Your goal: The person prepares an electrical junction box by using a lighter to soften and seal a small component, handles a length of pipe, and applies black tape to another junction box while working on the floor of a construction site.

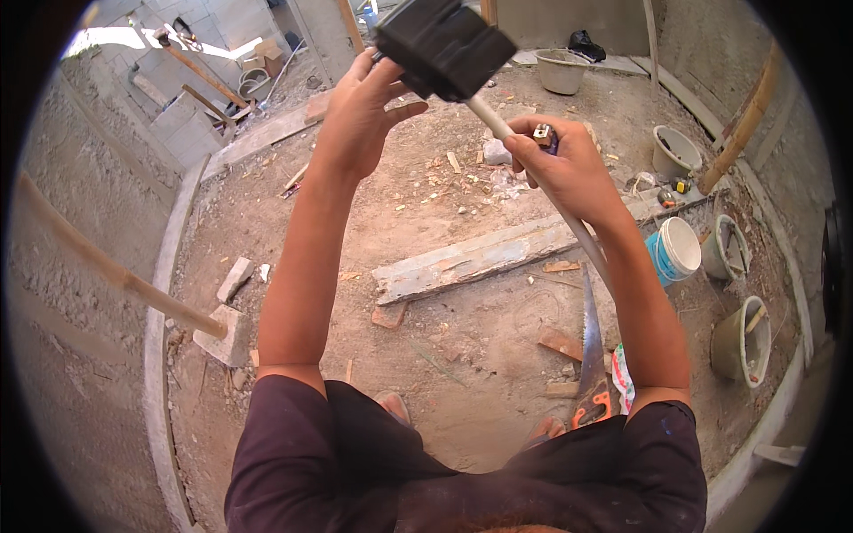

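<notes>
A black box-like fitting [446, 49] is at the top of the view, with a pale grey pipe or thick cable [488, 117] running from its underside. My left hand [362, 120] is raised at the box's left side. Its fingers grip that edge, partly hidden behind the box, and the thumb sticks out below. My right hand [567, 162] is closed round the pale pipe, which continues down along my right forearm. The same hand also holds a small object with a metal top and a dark purplish body [545, 136], which looks like a lighter.
A rough plank [480, 259] lies across the dirt floor, with a handsaw [590, 355] to its right. A white and blue bucket [678, 249] and several grey buckets [742, 342] stand along the right side. A wooden pole [124, 275] leans at left, footed on a block [222, 338].
</notes>
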A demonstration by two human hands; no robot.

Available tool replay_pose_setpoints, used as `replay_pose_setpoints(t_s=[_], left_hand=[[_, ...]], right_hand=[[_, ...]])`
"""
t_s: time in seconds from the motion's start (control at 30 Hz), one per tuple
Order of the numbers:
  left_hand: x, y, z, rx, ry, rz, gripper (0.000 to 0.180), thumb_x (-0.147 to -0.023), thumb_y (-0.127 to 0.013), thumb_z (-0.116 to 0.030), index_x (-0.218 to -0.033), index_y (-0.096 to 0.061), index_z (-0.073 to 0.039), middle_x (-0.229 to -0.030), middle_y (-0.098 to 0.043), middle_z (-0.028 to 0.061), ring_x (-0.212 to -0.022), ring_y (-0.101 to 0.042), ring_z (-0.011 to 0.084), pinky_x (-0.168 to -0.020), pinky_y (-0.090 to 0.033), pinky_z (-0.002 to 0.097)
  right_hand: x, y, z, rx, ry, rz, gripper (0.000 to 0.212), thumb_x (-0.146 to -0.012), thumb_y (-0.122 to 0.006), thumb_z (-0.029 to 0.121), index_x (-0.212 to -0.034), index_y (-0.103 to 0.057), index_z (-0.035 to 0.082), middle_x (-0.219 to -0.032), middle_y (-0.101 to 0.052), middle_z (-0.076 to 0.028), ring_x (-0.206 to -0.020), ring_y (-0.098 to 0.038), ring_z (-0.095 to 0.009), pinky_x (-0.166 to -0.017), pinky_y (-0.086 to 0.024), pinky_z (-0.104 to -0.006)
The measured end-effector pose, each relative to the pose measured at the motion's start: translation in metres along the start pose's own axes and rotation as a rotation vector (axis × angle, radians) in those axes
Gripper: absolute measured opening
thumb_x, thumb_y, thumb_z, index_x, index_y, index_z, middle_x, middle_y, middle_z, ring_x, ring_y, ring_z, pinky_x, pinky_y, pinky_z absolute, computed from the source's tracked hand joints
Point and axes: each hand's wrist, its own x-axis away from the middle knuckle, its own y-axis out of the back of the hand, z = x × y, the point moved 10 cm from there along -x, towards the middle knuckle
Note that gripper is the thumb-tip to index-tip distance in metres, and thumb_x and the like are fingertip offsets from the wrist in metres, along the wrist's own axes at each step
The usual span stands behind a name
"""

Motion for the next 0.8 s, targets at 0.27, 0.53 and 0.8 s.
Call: replay_pose_setpoints(t_s=[0.27, 0.53, 0.8], left_hand=[[-0.008, 0.03, -0.001, -0.154, 0.037, -0.113, 0.081, -0.076, -0.076, -0.068, -0.113, -0.058, 0.002, -0.101, -0.068, 0.0118, -0.083, -0.066, 0.0145, -0.066, -0.056, 0.0327], [-0.008, 0.045, 0.028, -0.23, 0.154, -0.175, 0.085, -0.076, -0.062, -0.085, -0.112, -0.066, -0.008, -0.085, -0.067, 0.0001, -0.087, -0.062, 0.0107, -0.062, -0.047, 0.0289], [0.001, 0.013, 0.018, -0.169, 0.145, -0.005, 0.077, -0.075, -0.069, -0.078, -0.098, -0.068, -0.005, -0.08, -0.067, 0.0028, -0.077, -0.064, 0.0087, -0.056, -0.05, 0.0242]], right_hand=[[0.009, -0.022, 0.013, -0.26, -0.118, 0.245, 0.035, -0.099, -0.061, 0.017, -0.124, -0.06, -0.007, -0.073, -0.063, -0.003, -0.063, -0.055, -0.006, -0.055, -0.045, -0.0227], [0.007, -0.01, 0.044, 0.655, 0.269, -0.07, 0.036, -0.09, -0.072, 0.022, -0.125, -0.07, 0.015, -0.066, -0.061, -0.008, -0.057, -0.056, -0.012, -0.056, -0.046, -0.0313], [0.004, 0.028, -0.008, 0.477, 0.088, 0.017, 0.03, -0.09, -0.074, 0.021, -0.116, -0.073, 0.007, -0.072, -0.066, -0.005, -0.063, -0.056, -0.009, -0.059, -0.045, -0.0288]])
